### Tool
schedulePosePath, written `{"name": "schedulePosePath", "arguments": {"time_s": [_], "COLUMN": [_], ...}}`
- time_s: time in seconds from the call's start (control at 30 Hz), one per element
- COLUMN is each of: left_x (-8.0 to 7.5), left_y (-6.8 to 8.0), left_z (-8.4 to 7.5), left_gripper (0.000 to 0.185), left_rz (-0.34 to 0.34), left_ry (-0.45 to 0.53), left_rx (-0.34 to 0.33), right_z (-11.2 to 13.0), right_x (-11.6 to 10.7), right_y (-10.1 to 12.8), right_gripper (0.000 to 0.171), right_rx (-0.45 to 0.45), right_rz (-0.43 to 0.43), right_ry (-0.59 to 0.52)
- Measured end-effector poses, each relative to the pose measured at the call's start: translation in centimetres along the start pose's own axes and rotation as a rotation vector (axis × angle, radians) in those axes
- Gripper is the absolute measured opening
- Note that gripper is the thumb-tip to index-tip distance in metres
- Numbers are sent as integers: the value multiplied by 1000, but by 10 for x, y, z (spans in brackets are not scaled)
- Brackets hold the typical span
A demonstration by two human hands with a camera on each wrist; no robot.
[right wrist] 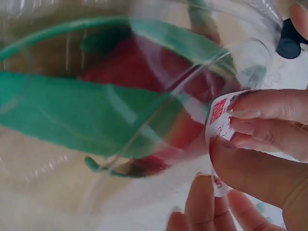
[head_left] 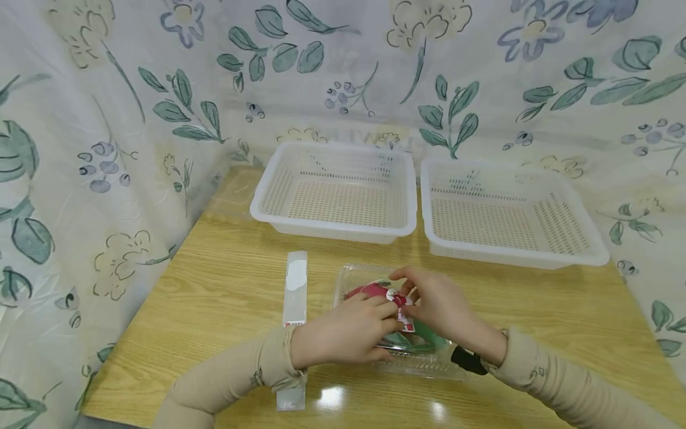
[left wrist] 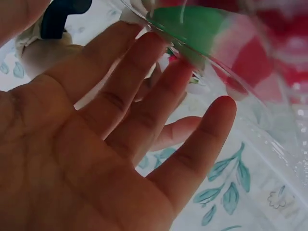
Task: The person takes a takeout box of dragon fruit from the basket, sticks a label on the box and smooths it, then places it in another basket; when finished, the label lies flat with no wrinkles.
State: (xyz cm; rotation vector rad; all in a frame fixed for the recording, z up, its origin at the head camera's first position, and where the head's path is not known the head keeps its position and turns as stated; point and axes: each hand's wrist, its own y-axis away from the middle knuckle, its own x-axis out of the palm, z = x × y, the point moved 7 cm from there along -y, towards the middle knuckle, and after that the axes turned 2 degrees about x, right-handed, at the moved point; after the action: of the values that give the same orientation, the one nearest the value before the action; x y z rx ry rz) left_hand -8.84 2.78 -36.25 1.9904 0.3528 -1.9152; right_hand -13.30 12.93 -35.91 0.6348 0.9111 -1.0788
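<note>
Nearest, the left hand [head_left: 343, 333] lies with straight fingers on the clear plastic box [head_left: 354, 280] at the table's [head_left: 214, 298] front; the right hand [head_left: 445, 307] pinches what looks like a red-and-white sticker [right wrist: 219, 113] on its lid. Beyond stand two white baskets [head_left: 334, 193]

Head overview; wrist close-ups of container [head_left: 396, 316]

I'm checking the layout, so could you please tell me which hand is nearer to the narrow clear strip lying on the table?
Left. The left hand lies just right of the strip; the right hand is farther right, over the clear container.
</note>
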Motion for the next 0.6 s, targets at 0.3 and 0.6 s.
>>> {"name": "schedulePosePath", "arguments": {"time_s": [0.3,0.6], "left_x": [4,8], "left_y": [11,16], "left_z": [-7,-7], "left_gripper": [50,53], "left_rz": [-35,-19], "left_ry": [-34,-10], "left_rx": [-21,-84], "right_z": [22,16], "right_x": [-3,-1], "right_y": [13,20], "right_gripper": [67,90], "right_rx": [-142,-142], "right_rz": [-125,8], "right_ry": [317,281]}}
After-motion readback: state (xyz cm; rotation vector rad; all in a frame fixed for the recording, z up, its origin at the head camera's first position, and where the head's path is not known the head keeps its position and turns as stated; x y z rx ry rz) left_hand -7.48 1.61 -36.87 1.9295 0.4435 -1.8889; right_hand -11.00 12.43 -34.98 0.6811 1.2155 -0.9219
